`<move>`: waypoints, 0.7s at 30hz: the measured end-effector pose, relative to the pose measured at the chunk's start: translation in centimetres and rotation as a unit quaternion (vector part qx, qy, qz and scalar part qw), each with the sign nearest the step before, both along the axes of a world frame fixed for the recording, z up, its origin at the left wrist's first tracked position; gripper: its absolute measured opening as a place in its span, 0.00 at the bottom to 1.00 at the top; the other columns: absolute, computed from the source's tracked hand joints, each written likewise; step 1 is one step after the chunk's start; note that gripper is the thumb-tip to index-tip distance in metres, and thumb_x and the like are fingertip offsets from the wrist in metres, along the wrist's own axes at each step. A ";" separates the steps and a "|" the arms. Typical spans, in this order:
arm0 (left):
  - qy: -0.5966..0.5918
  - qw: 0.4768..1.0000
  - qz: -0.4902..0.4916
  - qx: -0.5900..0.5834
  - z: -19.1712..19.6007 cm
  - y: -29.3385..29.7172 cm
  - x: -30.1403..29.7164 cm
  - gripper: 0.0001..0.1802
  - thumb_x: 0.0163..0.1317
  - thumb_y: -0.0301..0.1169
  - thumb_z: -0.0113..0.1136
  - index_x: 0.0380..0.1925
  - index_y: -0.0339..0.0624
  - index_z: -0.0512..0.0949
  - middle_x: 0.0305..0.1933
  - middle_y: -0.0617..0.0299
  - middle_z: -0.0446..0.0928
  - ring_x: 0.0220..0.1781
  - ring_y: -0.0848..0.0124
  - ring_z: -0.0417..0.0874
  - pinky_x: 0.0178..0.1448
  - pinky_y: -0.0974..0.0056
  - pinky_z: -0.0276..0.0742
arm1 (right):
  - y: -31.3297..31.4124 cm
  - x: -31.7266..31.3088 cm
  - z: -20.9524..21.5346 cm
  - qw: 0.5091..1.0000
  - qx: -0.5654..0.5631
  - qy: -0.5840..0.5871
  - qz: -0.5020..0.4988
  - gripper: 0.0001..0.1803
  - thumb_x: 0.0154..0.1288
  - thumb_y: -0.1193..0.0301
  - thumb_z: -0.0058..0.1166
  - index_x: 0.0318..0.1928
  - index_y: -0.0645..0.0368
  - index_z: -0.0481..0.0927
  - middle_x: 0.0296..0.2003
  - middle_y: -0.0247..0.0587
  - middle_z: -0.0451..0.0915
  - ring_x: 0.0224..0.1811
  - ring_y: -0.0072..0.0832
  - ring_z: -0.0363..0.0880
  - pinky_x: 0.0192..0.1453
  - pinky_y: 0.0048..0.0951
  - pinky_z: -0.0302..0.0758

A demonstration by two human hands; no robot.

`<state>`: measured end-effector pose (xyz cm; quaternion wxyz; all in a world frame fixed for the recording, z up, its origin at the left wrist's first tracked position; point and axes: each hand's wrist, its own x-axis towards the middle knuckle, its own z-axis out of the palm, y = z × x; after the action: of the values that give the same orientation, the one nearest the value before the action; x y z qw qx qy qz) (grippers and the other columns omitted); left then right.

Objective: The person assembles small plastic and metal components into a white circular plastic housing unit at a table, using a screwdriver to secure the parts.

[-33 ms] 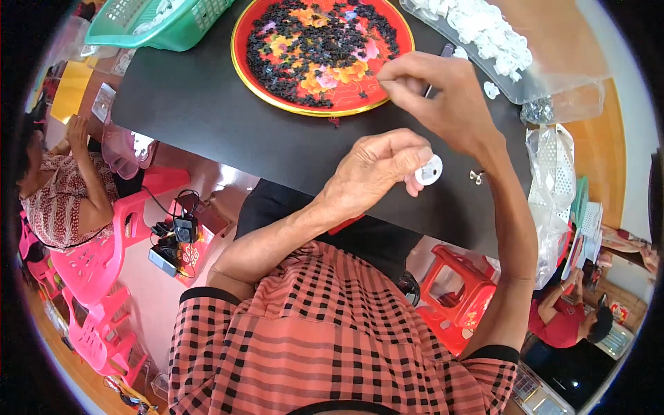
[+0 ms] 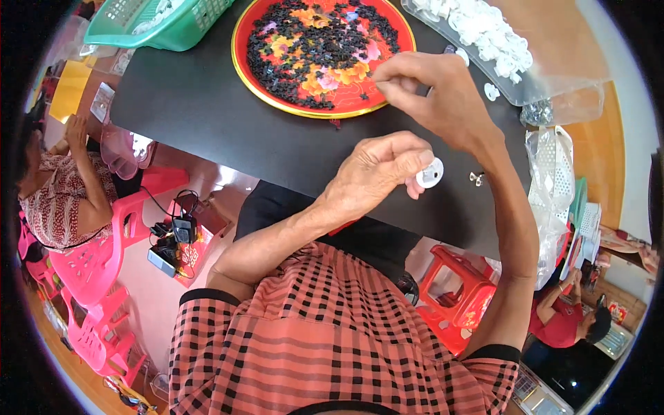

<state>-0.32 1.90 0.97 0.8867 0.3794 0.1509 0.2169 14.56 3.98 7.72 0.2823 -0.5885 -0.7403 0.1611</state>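
Note:
My left hand [image 2: 377, 169] is closed, pinching a round white plastic piece [image 2: 430, 173] between thumb and fingers above the black table. A small dark spot shows on the piece's face. My right hand [image 2: 432, 97] is raised over the near right rim of a red round tray [image 2: 346, 104] with a gold edge and a flower print. Its thumb and forefinger are pinched together; anything between them is too small to make out. Many small black parts [image 2: 297, 55] lie scattered in the tray. A small metal piece [image 2: 476, 179] lies right of the white piece.
A green basket [image 2: 162, 31] stands far left on the black table [image 2: 187, 104]. White plastic parts [image 2: 494, 41] fill a clear tray at far right, with a loose white part [image 2: 492, 92] beside it. A red stool [image 2: 456, 290] stands below the table; a person [image 2: 72, 187] sits at left.
My right hand has shifted very slightly left; my left hand keeps its hold on the white piece almost unmoved.

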 end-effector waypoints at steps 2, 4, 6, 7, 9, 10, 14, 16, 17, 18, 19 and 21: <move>0.007 1.000 -0.019 0.014 0.1 0.3 -0.3 0.14 0.65 0.36 0.54 0.38 0.33 0.76 0.32 0.62 0.77 0.29 0.76 0.76 0.35 0.72 0.74 | 1.3 -0.1 -0.3 0.999 -0.033 -0.034 0.016 0.05 0.49 0.73 0.56 0.28 0.60 0.79 0.21 0.44 0.78 0.21 0.36 0.77 0.29 0.31 0.73; 0.007 1.000 -0.014 0.021 0.3 0.2 -0.2 0.13 0.65 0.35 0.54 0.34 0.33 0.77 0.28 0.63 0.76 0.26 0.78 0.76 0.33 0.72 0.74 | 2.2 -0.6 -0.5 0.993 -0.076 -0.086 0.037 0.04 0.48 0.73 0.54 0.24 0.61 0.78 0.20 0.46 0.77 0.25 0.43 0.78 0.31 0.37 0.73; 0.006 0.999 -0.016 0.029 0.4 0.4 -0.2 0.13 0.65 0.35 0.54 0.35 0.33 0.77 0.28 0.63 0.76 0.26 0.78 0.76 0.32 0.71 0.74 | 2.9 -1.0 -0.5 0.986 -0.096 -0.127 0.050 0.04 0.48 0.73 0.54 0.23 0.61 0.78 0.20 0.47 0.77 0.25 0.43 0.78 0.31 0.37 0.73; 0.007 0.999 -0.020 0.040 0.4 0.4 -0.2 0.13 0.65 0.34 0.54 0.35 0.33 0.77 0.28 0.63 0.76 0.26 0.78 0.76 0.32 0.71 0.74 | 3.2 -1.2 -0.6 0.978 -0.113 -0.166 0.061 0.04 0.48 0.73 0.53 0.23 0.61 0.78 0.20 0.47 0.77 0.25 0.42 0.78 0.32 0.37 0.73; 0.004 0.999 -0.020 0.026 0.3 0.4 -0.2 0.13 0.64 0.34 0.54 0.35 0.33 0.77 0.28 0.63 0.76 0.26 0.78 0.76 0.31 0.71 0.74 | 3.6 -1.3 -1.1 0.978 -0.106 -0.169 0.061 0.04 0.49 0.73 0.53 0.24 0.62 0.77 0.19 0.45 0.77 0.23 0.39 0.77 0.30 0.34 0.73; -0.002 0.999 -0.019 0.030 0.2 0.3 -0.2 0.13 0.64 0.34 0.54 0.34 0.32 0.77 0.28 0.63 0.76 0.26 0.78 0.76 0.31 0.71 0.74 | 3.8 -1.4 -1.3 0.979 -0.095 -0.172 0.060 0.05 0.50 0.73 0.54 0.25 0.63 0.76 0.19 0.44 0.76 0.20 0.35 0.76 0.27 0.30 0.72; -0.002 0.999 -0.023 0.044 0.5 0.5 -0.2 0.13 0.64 0.35 0.54 0.34 0.33 0.77 0.28 0.63 0.75 0.26 0.78 0.76 0.31 0.71 0.74 | 3.6 -1.5 -1.7 0.987 -0.066 -0.148 0.008 0.04 0.50 0.74 0.54 0.26 0.63 0.77 0.18 0.41 0.76 0.19 0.29 0.77 0.27 0.28 0.71; -0.006 0.998 -0.023 0.051 0.3 0.6 -0.2 0.13 0.64 0.35 0.54 0.34 0.33 0.77 0.28 0.63 0.75 0.26 0.78 0.76 0.31 0.71 0.74 | 3.6 -1.1 -1.8 0.994 -0.090 -0.064 -0.001 0.03 0.51 0.75 0.55 0.27 0.63 0.78 0.17 0.38 0.76 0.18 0.21 0.73 0.25 0.25 0.70; -0.010 0.998 -0.023 0.059 0.2 0.5 -0.1 0.13 0.64 0.35 0.54 0.34 0.34 0.77 0.28 0.64 0.75 0.26 0.79 0.76 0.32 0.72 0.75 | 3.5 -1.0 -1.5 0.994 -0.091 -0.064 -0.001 0.03 0.51 0.75 0.55 0.27 0.63 0.78 0.17 0.38 0.76 0.18 0.21 0.73 0.25 0.25 0.70; -0.011 0.998 -0.022 0.058 0.2 0.5 -0.2 0.13 0.64 0.35 0.54 0.34 0.34 0.77 0.28 0.64 0.75 0.26 0.79 0.76 0.32 0.72 0.75 | 3.4 -1.2 -0.8 0.993 -0.109 -0.037 -0.023 0.04 0.50 0.74 0.55 0.27 0.62 0.79 0.17 0.40 0.77 0.20 0.30 0.76 0.28 0.30 0.73; -0.010 0.998 -0.023 0.050 0.2 0.5 -0.3 0.13 0.64 0.36 0.54 0.34 0.34 0.77 0.28 0.64 0.75 0.26 0.79 0.76 0.31 0.72 0.74 | 3.4 -1.3 -0.4 0.991 -0.127 -0.011 -0.045 0.05 0.49 0.72 0.56 0.26 0.61 0.80 0.18 0.42 0.77 0.23 0.39 0.78 0.31 0.35 0.75; -0.010 0.999 -0.026 0.041 0.2 0.5 -0.3 0.13 0.64 0.36 0.54 0.34 0.34 0.77 0.28 0.64 0.75 0.26 0.79 0.76 0.31 0.72 0.74 | 3.4 -1.0 -0.3 0.994 -0.104 -0.031 -0.010 0.05 0.49 0.73 0.55 0.27 0.61 0.80 0.19 0.42 0.77 0.24 0.39 0.78 0.33 0.35 0.75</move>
<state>-0.62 2.39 1.15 0.8770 0.4174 0.1232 0.2036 13.52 7.42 7.40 0.1978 -0.6269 -0.7219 0.2160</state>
